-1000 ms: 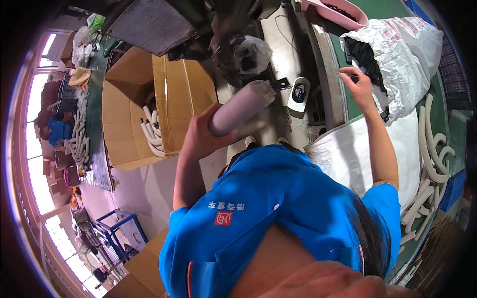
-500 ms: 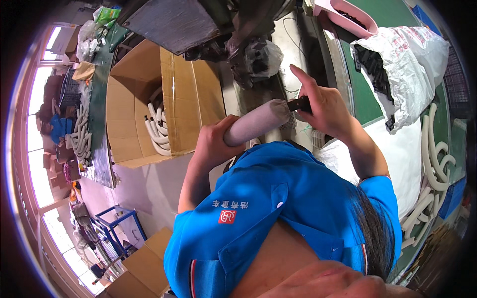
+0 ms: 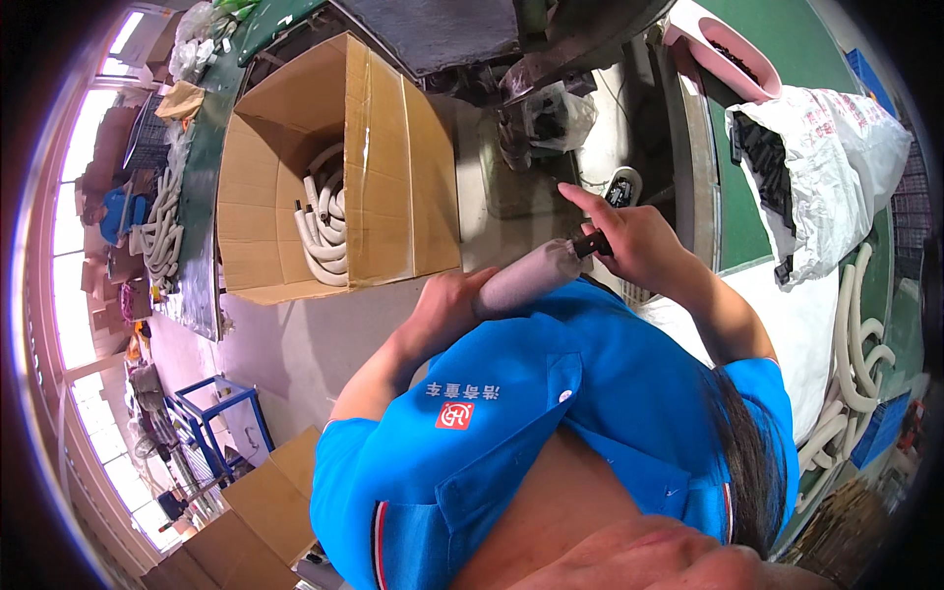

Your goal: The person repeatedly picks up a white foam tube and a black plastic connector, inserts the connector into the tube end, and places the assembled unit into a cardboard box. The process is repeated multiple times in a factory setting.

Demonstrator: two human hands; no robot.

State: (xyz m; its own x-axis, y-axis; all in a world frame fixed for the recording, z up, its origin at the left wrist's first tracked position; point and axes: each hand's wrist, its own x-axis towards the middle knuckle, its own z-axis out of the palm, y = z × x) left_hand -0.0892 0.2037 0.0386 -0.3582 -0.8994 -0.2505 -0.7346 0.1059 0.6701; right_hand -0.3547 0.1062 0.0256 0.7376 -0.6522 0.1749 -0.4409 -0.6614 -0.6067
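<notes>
My left hand (image 3: pixel 442 313) is wrapped round the lower end of a pale foam tube (image 3: pixel 529 279), held slantwise in front of my blue shirt. At the tube's upper right end, a short black plug (image 3: pixel 591 244) sticks out of the opening. My right hand (image 3: pixel 634 241) pinches that plug between thumb and fingers, with the index finger stretched out past it. How deep the plug sits in the tube is hidden.
A cardboard box (image 3: pixel 403 167) holding curved pale tubes (image 3: pixel 324 241) stands left. Dark machinery (image 3: pixel 442 39) hangs ahead. On the green table at right are a white sack (image 3: pixel 836 177) of black parts, a pink tub (image 3: pixel 733 59) and more pale tubes (image 3: pixel 854 334).
Both hands, with the tube and plug, have come lower and closer to my body. My view has shifted, so the box and machinery appear moved. The grip on both pieces remains.
</notes>
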